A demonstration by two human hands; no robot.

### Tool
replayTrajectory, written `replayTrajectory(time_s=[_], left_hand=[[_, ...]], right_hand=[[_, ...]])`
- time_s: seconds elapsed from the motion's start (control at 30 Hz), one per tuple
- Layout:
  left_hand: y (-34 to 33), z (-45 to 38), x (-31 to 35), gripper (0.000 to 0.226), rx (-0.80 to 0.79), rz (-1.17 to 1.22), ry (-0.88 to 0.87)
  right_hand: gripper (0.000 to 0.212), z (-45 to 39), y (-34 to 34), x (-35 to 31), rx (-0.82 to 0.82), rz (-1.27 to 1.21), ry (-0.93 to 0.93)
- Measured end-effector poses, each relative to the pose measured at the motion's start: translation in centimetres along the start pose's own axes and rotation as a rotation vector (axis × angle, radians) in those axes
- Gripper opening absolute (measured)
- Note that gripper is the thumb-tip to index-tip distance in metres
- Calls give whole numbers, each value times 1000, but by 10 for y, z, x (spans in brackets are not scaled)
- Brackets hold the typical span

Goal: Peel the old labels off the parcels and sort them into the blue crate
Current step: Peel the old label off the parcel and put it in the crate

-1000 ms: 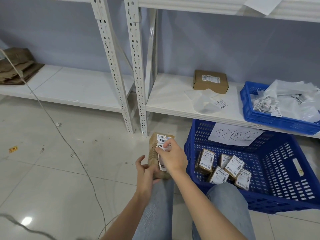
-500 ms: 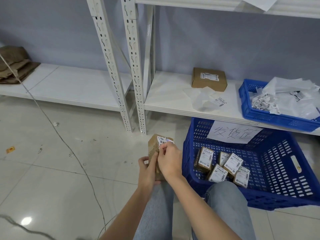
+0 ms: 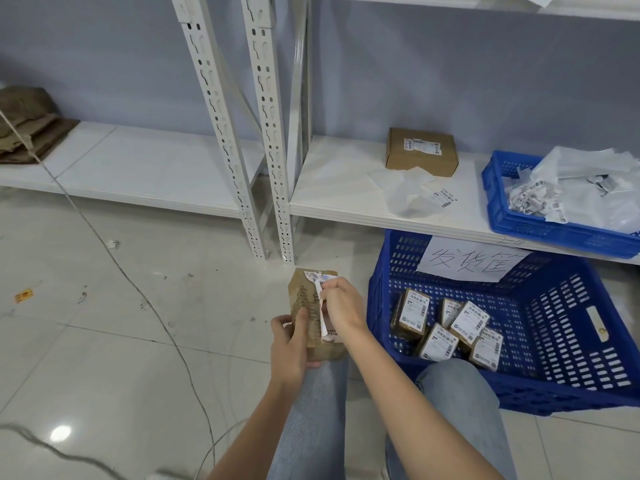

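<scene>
I see the left hand (image 3: 290,344) wrapped around the lower part of a brown parcel (image 3: 313,318), thumb on its ribbed side, so that grip is closed on the cardboard and props the parcel upright above the left knee. The right hand (image 3: 341,306) sits just right of the parcel, its grip narrowed to a pinch on the old label (image 3: 323,299), which has come away from the parcel's face along most of its length and hangs in a white strip down to the box's lower edge. A scrap of label is still stuck at the parcel's top.

Right of the right hand, on the floor, stands the blue crate (image 3: 554,341) with a handwritten paper sign (image 3: 471,259) over its far wall. Several labelled parcels (image 3: 450,327) lie in the crate's near-left corner, close to that hand.

Beyond both hands runs a white shelf (image 3: 339,188). On it, up and right of the grips, rest a cardboard box (image 3: 420,152), a clear plastic bag (image 3: 403,192) with a loose barcode sticker (image 3: 444,198) beside it, and a smaller blue tray (image 3: 502,202) heaped with plastic and peeled labels. Far left of the left hand, folded brown paper (image 3: 31,126) lies on the neighbouring shelf.
</scene>
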State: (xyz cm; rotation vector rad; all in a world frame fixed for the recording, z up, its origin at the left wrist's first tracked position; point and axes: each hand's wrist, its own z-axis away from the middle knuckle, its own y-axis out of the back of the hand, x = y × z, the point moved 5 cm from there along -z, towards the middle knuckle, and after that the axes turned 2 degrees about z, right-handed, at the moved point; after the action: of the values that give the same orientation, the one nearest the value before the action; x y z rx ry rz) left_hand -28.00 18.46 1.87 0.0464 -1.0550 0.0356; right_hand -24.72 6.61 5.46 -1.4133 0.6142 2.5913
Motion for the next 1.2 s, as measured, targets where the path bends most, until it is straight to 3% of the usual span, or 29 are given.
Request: replayTrajectory(time_s=[0.17,0.4,0.5,0.67,0.87,1.1,1.2], left_hand=[[-1,2,1,34,-7,7,-22],[-3,5,1,30,-12,-15,-85],[-4,5,0,29,-22,-16,-98],[-3,2,-2,29,-25,-11,-101],[-4,-2,-4,31,-20,-17,-92],[-4,-3,-4,29,-14,-2,-80],[-3,-3,-4,27,-15,-2,-80]], right_hand=[[16,-4,2,-3,-29,-212,-116],[43,-13,13,-14,144,303,153],[45,-14,11,-24,154,402,267],[28,-20,4,-19,69,324,300],[8,-24,0,-7,132,218,307],[30,-26,-3,-1,91,92,239],[29,-25,-5,2,70,56,239]])
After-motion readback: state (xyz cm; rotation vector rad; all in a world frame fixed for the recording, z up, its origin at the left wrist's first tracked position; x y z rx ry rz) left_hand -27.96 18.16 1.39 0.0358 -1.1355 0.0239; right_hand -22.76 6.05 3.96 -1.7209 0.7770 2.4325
